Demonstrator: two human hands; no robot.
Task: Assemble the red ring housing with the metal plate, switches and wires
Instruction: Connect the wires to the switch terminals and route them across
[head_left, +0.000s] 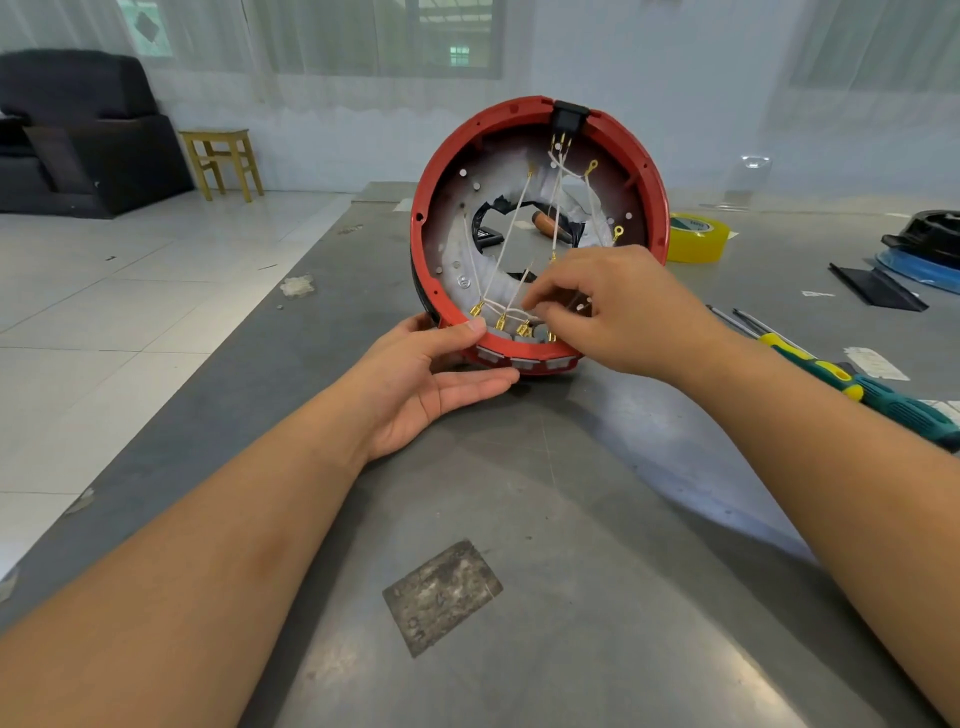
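Both hands are engaged mid-frame: red ring housing (540, 228) is gripped by left hand (441, 374); a wire (511, 312) is pinched by right hand (618, 306); seating its terminal is judged next.

Housing (540, 228) stands on edge mid-worktop (519, 493), wires (519, 223) and switch (570, 115) inside it, switch at top. Left hand (431, 374) at its lower rim, right hand (618, 312) reaching inside just right of that. Tape roll (696, 236) behind right of housing. Screwdrivers (841, 374) on worktop far right. Stool (221, 161) and sofa (78, 130) on floor, back left.
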